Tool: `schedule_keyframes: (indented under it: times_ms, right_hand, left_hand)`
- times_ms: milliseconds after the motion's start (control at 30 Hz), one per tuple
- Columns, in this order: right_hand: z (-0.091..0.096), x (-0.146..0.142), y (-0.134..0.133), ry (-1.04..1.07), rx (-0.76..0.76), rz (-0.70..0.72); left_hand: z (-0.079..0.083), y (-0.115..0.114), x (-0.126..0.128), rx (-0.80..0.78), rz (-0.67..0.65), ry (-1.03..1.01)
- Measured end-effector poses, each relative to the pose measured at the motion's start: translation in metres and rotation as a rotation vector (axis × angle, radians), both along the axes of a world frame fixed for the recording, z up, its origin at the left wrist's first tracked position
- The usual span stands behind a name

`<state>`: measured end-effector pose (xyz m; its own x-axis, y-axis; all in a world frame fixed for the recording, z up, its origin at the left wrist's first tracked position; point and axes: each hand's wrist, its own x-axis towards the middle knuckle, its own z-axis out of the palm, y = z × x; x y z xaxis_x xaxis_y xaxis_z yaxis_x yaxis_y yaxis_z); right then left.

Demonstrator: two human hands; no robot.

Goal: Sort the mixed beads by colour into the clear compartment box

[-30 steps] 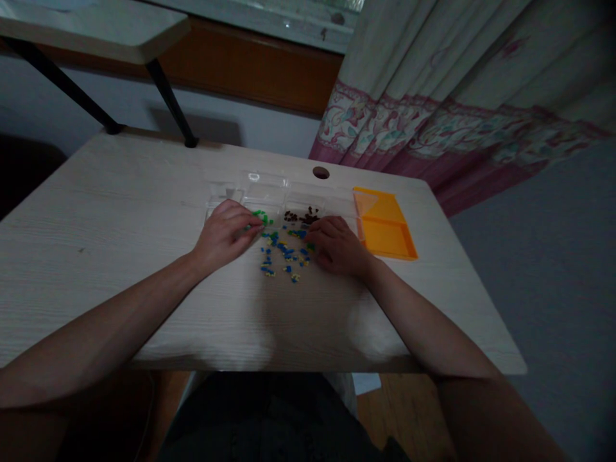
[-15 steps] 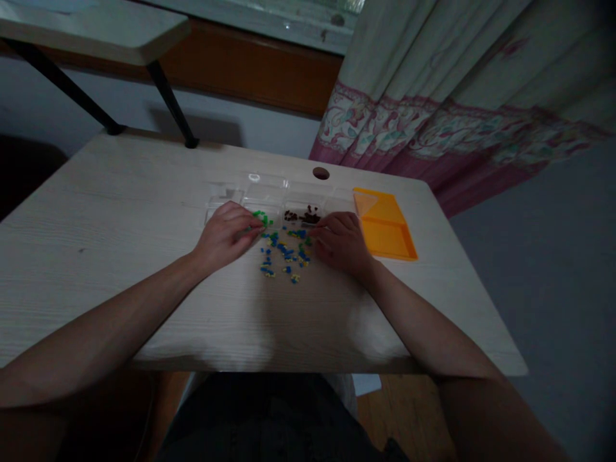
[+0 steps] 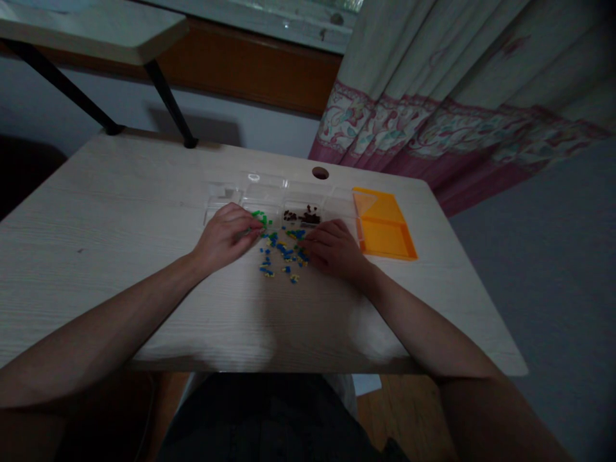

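Observation:
A scatter of small blue, yellow and green beads [image 3: 283,255] lies on the pale wooden table [image 3: 120,212]. Behind it stands a clear compartment box [image 3: 269,192] holding green beads [image 3: 260,217] in one cell and dark brown beads [image 3: 302,216] in the cell to its right. My left hand [image 3: 225,235] rests at the left edge of the scatter, fingers curled with tips pinched near the green beads. My right hand [image 3: 335,249] lies on the right edge of the scatter, fingers bent down onto the beads. What either pinch holds is too small to see.
An orange lid [image 3: 384,224] lies flat to the right of the box. A cable hole [image 3: 320,172] sits near the table's back edge. A second table with black legs [image 3: 166,96] stands behind at left, and a patterned curtain [image 3: 433,96] hangs at right.
My right hand has drawn back from the brown-bead cell down onto the loose beads. My left hand has stayed where it was.

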<state>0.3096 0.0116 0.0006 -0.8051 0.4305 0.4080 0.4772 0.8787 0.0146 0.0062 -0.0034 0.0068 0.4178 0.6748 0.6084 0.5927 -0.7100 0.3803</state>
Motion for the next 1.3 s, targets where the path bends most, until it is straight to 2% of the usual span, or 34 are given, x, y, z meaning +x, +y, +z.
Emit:
schedule_keyframes:
  times_ms: [100,267,467,700,900,1100,1300]
  right_hand:
    - [-0.001,-0.001,0.0,0.073,-0.03,-0.062]
    - [-0.002,-0.011,-0.005,0.071,-0.177,-0.092]
    - [0.0,-0.021,-0.016,0.135,-0.342,0.079]
    - [-0.002,-0.024,-0.017,0.234,-0.401,-0.026]
    - [0.003,-0.026,-0.021,0.211,-0.495,0.077]
    - [0.002,-0.027,-0.019,0.218,-0.494,0.034]
    - [0.0,-0.026,-0.018,0.219,-0.569,0.134]
  left_hand:
    - [0.0,0.0,0.0,0.0,-0.007,-0.001]
    - [0.0,0.0,0.0,0.014,-0.004,0.007]
    - [-0.002,0.0,0.0,0.015,-0.015,0.001]
    - [0.001,-0.004,0.003,-0.046,-0.019,0.021]
    - [-0.003,-0.01,0.005,-0.109,-0.063,0.077]
    - [-0.005,-0.011,0.006,-0.178,-0.133,0.131]
    - [-0.003,-0.01,0.009,-0.193,-0.227,0.156]
